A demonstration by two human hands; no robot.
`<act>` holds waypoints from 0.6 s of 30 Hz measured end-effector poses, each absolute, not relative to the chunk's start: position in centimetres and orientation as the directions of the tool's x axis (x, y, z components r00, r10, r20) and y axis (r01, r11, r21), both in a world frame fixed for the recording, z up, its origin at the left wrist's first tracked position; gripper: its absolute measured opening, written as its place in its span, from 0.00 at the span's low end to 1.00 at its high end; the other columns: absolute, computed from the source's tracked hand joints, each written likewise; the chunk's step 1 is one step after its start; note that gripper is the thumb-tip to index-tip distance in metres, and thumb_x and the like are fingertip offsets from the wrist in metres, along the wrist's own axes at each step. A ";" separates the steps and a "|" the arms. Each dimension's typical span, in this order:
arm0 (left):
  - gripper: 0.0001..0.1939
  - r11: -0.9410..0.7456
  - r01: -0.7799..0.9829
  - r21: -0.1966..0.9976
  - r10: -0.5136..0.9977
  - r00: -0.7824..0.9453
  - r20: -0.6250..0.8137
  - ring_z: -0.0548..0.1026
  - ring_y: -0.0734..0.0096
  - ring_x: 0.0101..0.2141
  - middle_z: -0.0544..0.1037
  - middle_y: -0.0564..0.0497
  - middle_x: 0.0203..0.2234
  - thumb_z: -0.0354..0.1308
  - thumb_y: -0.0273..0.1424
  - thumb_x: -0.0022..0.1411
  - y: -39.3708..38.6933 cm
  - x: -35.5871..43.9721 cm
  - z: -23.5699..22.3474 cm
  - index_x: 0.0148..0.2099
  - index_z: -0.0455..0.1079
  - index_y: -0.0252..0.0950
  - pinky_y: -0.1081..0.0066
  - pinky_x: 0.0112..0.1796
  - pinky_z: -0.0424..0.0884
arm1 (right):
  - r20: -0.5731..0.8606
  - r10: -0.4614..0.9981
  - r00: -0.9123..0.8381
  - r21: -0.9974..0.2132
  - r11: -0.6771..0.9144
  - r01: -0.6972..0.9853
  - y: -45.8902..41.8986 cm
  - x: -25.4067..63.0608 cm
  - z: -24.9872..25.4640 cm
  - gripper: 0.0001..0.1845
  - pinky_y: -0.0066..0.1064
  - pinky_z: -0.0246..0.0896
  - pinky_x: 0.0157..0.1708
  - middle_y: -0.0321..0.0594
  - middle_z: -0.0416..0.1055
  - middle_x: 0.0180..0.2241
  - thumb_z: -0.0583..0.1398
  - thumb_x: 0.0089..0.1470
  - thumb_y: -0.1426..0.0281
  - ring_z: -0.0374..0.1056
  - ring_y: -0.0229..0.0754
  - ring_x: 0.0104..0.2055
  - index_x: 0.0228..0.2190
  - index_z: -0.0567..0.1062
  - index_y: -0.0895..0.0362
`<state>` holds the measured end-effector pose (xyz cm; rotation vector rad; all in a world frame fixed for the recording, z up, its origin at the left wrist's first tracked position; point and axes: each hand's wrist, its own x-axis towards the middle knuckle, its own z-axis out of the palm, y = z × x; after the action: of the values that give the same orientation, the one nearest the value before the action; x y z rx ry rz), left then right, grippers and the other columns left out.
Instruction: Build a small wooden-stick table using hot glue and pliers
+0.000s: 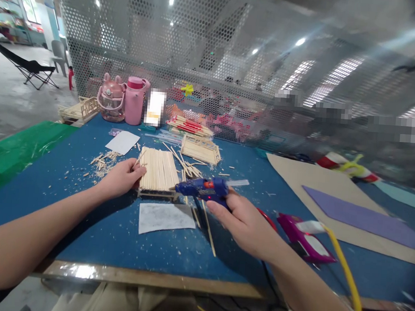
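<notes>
The stick platform (pixel 159 170) on the table (pixel 115 248) looked light, stiff but fragile, best held by its edges; the left hand (pixel 122 177) gripped its left side, the right hand (pixel 242 217) a glue gun (pixel 203 188).

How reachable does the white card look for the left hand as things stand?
Probably yes: the white card lies just beyond the left hand, nothing tall between, though that hand must leave the stick panel.
</notes>
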<state>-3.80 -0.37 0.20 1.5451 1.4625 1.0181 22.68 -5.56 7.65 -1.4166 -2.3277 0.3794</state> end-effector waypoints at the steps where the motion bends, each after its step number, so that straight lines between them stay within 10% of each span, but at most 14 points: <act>1: 0.14 -0.050 0.389 0.920 0.999 0.026 0.043 0.62 0.76 0.17 0.63 0.58 0.14 0.52 0.39 0.53 -0.4 -3.8 0.2 0.24 0.52 0.39 0.73 0.21 0.56 | 0.185 0.895 -0.406 -0.424 0.446 0.788 -5.6 22.9 7.7 0.19 0.31 0.56 0.25 0.37 0.64 0.19 0.49 0.56 0.57 0.63 0.41 0.24 0.22 0.66 0.55; 18: 0.15 -0.032 0.387 0.922 0.999 0.029 0.023 0.61 0.77 0.16 0.61 0.59 0.13 0.50 0.39 0.55 -0.5 -3.7 0.3 0.24 0.50 0.39 0.72 0.21 0.57 | 0.214 0.918 -0.334 -0.440 0.396 0.806 -6.2 24.0 8.2 0.18 0.31 0.55 0.24 0.36 0.61 0.17 0.50 0.54 0.57 0.60 0.41 0.22 0.20 0.64 0.54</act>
<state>-3.71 -0.48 0.31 1.5290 1.4631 0.9972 24.00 -6.16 8.15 -1.4792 -2.2328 0.3560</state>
